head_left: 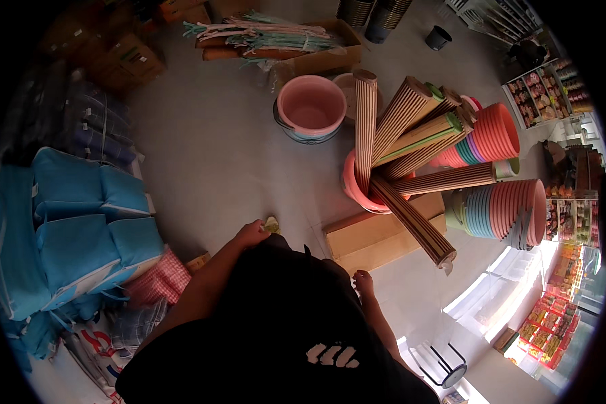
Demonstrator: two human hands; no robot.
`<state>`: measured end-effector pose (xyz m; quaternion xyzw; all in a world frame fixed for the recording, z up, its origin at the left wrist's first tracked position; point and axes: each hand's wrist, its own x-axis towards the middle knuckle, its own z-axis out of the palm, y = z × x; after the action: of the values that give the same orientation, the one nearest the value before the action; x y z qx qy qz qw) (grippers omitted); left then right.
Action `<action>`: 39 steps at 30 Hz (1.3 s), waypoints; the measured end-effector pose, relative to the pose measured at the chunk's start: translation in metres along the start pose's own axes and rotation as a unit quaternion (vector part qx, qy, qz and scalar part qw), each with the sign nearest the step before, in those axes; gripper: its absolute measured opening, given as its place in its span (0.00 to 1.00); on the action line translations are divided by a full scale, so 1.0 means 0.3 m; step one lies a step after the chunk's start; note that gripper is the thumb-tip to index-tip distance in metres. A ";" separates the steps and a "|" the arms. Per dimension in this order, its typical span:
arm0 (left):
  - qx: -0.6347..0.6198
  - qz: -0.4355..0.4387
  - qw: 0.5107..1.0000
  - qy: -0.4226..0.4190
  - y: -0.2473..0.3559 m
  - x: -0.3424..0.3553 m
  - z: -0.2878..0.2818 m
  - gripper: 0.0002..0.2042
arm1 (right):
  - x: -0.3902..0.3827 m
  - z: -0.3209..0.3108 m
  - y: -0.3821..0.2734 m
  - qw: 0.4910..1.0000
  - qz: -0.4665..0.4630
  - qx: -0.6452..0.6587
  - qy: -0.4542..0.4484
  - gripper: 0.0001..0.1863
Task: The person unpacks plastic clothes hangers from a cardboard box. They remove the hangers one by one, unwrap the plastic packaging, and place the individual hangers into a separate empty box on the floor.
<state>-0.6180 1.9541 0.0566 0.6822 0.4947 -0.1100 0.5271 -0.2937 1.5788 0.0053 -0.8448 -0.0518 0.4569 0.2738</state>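
At the lower middle, my left hand (pixel 252 233) has curled fingers beside my dark clothing, above a yellowish shoe (pixel 272 223); whether it grips anything is unclear. My right hand (pixel 363 283) hangs with loosely bent, parted fingers and nothing visible in them, near a flat cardboard piece (pixel 354 246). Ahead of it, several rolled slatted mats (pixel 414 219) lean outward from a pink bucket (pixel 357 176). Farther forward on the floor, a pink basin (pixel 311 101) sits nested in another container.
Blue soft bags (pixel 77 249) line the left, with dark bundles and cartons (pixel 128 57) beyond. Stacked buckets (pixel 498 212) stand at right, near shelving (pixel 542 94). A long box (pixel 323 64) of pastel sticks lies ahead. A stool (pixel 451 370) is at lower right.
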 end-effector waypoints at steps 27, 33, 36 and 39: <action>-0.033 -0.050 0.992 0.108 0.287 0.913 -0.934 0.25 | 0.837 0.491 -1.854 0.952 -0.210 -0.171 -0.144 0.24; 0.096 0.087 0.982 0.139 0.773 1.453 -1.552 0.24 | 0.990 0.743 -2.229 0.981 -0.101 0.025 -0.162 0.25; 0.159 0.168 0.960 0.157 1.007 1.847 -1.807 0.27 | 1.092 0.878 -2.361 0.990 -0.083 0.031 -0.105 0.26; 0.251 0.183 0.943 0.117 1.147 2.261 -1.987 0.33 | 1.175 1.051 -2.464 0.987 0.021 0.122 -0.101 0.29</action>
<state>-0.2373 2.8421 0.0616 0.8792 0.3761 -0.0519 0.2877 -0.2223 2.4530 -0.0162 -0.7555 -0.0057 0.5483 0.3585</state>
